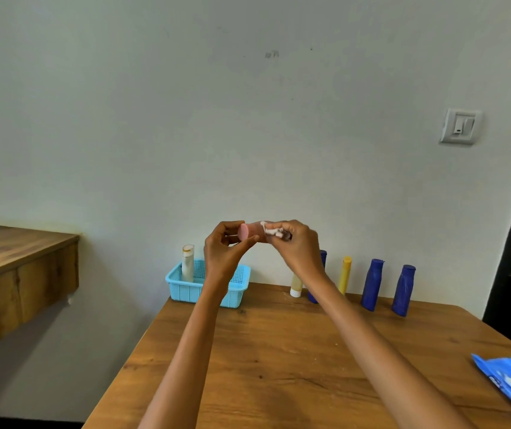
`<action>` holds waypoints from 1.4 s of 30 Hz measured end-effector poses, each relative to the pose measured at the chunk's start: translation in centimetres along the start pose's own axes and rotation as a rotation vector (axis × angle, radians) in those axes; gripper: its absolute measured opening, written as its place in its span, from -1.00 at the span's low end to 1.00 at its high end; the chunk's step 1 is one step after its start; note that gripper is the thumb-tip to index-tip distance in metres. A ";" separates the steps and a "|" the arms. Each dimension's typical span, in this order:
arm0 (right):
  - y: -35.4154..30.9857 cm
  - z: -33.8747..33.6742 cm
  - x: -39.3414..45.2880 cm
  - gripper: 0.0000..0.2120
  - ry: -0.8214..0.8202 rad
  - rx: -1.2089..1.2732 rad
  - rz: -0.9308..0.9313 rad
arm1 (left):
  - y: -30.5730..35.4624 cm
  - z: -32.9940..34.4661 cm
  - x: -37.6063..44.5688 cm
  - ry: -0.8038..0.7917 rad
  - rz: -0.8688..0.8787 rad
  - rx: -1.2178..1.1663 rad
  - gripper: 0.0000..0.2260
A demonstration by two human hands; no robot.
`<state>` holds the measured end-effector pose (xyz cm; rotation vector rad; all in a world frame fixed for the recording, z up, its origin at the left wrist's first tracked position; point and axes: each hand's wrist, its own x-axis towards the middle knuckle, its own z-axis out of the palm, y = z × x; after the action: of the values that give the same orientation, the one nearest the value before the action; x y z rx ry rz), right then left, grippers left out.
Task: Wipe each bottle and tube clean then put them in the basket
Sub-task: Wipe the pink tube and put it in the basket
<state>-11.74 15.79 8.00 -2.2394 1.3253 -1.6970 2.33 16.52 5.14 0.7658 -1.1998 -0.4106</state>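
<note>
Hands: left hand [224, 243] grips pink tube [249, 232]; right hand [294, 243] pinches wipe [271, 229] against it.
Setting: wooden table [279, 351], pale wall [248, 119].
Tube: raised between both hands.

From my remote seat I see two bare forearms reaching up from the bottom edge, no sleeves anywhere below the fingers [249, 241]. The left hand [221, 252] and right hand [299, 246] wear no gloves, rings, watch or bands.
</note>
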 end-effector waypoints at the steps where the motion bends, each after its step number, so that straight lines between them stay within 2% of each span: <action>1: 0.3 -0.2 -0.1 -0.79 -0.002 -0.002 0.011 | 0.0 0.0 0.0 -0.012 0.005 0.005 -0.71; 5: 2.1 -1.3 1.9 -0.85 0.057 0.004 0.219 | 0.0 0.8 -0.4 -0.036 0.003 0.017 -0.71; 7: 2.0 -1.4 2.7 -0.84 0.061 0.013 0.251 | -0.1 0.9 -0.4 -0.038 0.010 0.011 -0.71; 12: 0.0 0.4 1.1 -0.80 -0.009 0.003 0.102 | -0.7 0.5 -0.1 -0.030 0.048 0.023 -0.72; 16: -0.5 -0.1 1.0 -0.81 -0.088 0.103 0.082 | -0.9 0.0 0.0 -0.025 0.029 0.007 -0.71; 20: 0.8 -1.2 2.7 -0.81 0.107 0.057 0.169 | -0.7 0.1 0.0 -0.048 0.062 0.007 -0.71; 23: 1.4 -0.4 3.1 -0.78 0.037 -0.005 0.211 | -1.0 0.6 -0.1 -0.092 0.101 0.042 -0.70; 31: -0.7 0.3 1.2 -0.85 -0.040 0.122 -0.004 | -1.9 0.3 0.0 -0.150 0.187 0.076 -0.71; 35: 0.4 -1.2 2.2 -0.90 0.136 0.079 0.072 | -1.9 0.8 -0.1 -0.163 0.212 0.081 -0.69; 37: 1.4 -1.7 2.7 -0.87 0.174 0.049 0.148 | -2.0 1.0 -0.1 -0.166 0.221 0.092 -0.68; 39: 1.8 -1.4 2.7 -0.86 0.102 0.024 0.166 | -2.1 1.2 0.0 -0.162 0.230 0.099 -0.68; 42: 1.1 -0.4 2.0 -0.88 -0.003 0.033 0.098 | -2.4 1.2 0.1 -0.153 0.229 0.107 -0.68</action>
<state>-12.64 14.01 9.23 -2.1213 1.3716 -1.6694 1.47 14.48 3.67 0.6883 -1.4450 -0.2198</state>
